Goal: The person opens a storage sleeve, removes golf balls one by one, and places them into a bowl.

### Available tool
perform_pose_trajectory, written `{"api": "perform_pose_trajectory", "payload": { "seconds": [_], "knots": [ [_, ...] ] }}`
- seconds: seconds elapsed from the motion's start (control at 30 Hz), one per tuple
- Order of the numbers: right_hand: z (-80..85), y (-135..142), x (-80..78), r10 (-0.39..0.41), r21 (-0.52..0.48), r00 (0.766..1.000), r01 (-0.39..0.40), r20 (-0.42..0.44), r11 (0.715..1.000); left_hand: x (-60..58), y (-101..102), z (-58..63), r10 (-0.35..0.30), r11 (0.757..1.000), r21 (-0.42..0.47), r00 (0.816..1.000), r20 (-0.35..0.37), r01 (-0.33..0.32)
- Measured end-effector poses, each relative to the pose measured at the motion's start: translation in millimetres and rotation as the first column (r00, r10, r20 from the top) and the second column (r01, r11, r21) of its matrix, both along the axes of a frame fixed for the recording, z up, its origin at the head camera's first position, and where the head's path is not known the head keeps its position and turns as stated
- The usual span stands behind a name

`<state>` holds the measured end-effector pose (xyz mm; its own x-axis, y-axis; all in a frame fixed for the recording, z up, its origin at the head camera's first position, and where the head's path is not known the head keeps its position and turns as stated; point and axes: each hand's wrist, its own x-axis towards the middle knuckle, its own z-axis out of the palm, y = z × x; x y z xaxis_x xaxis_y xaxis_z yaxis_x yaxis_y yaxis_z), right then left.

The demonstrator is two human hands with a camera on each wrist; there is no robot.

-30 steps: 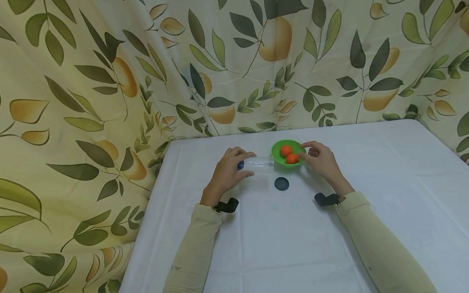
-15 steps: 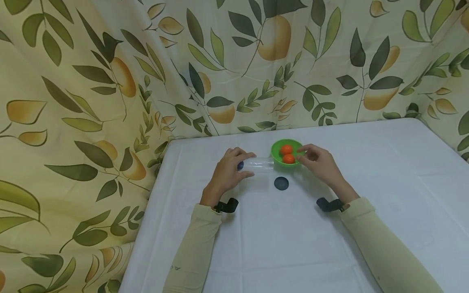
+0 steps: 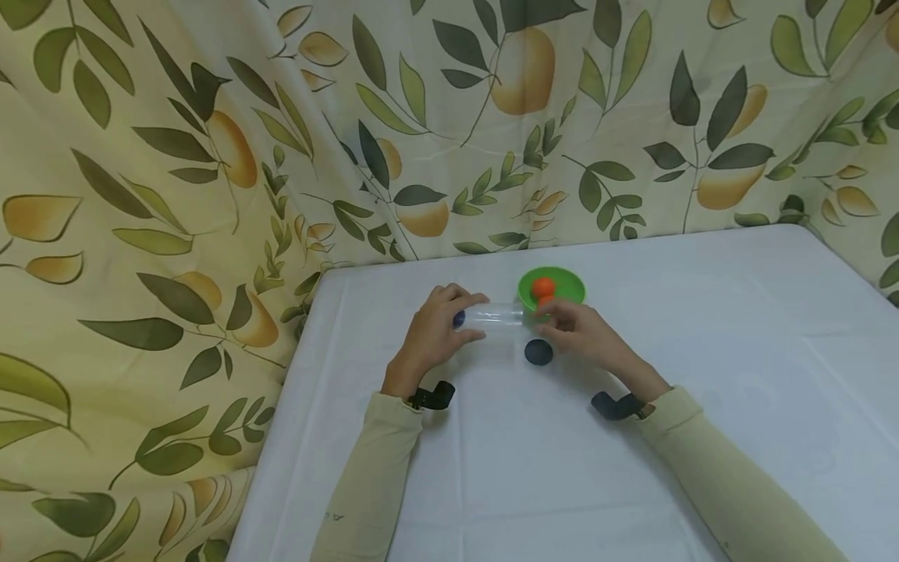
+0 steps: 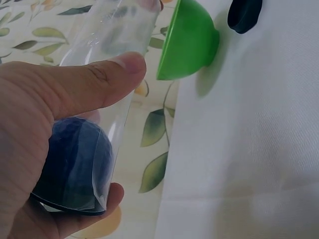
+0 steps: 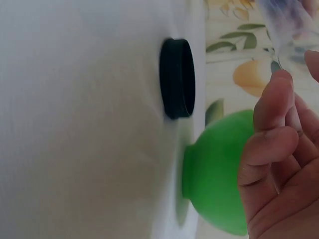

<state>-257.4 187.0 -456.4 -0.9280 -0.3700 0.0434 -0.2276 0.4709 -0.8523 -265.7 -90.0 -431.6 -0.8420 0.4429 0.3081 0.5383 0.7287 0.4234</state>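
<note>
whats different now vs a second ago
The right hand moved left from the green bowl to the open end of the clear tube, holding one orange ball; one ball remains in the bowl. The left hand still grips the tube; the black lid stayed put.

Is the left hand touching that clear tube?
Touching. The left wrist view shows the left hand's thumb and fingers wrapped round the tube.
</note>
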Motion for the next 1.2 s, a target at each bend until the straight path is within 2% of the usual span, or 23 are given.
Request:
{"api": "perform_pose_trajectory", "payload": {
  "seconds": [0.37,0.5,0.67,0.73,1.2],
  "knots": [
    [-3.1,-7.4,3.3,0.056,-0.030,0.997,-0.055,0.050,0.998,0.6,-0.9,2.3,-0.016,1.000,-0.005,1.000,-0.014,0.016],
    [6.3,-12.4,9.1,0.068,-0.027,0.995,-0.066,0.077,0.997,0.9,-0.7,2.3,-0.018,1.000,-0.015,1.000,-0.014,0.018],
    [3.8,-12.2,9.2,0.078,-0.035,0.994,-0.075,0.071,0.997,0.7,0.6,0.7,-0.014,0.999,-0.032,0.999,-0.030,0.013],
    [-4.8,-10.0,4.7,0.076,-0.035,0.996,-0.075,0.056,0.997,0.5,0.8,0.2,-0.015,0.999,-0.029,1.000,-0.027,0.014],
    [-8.0,-11.4,1.9,0.045,-0.065,0.997,-0.041,0.066,0.997,-1.2,-0.3,1.3,-0.004,1.000,0.008,1.000,0.007,0.004]
  ]
}}
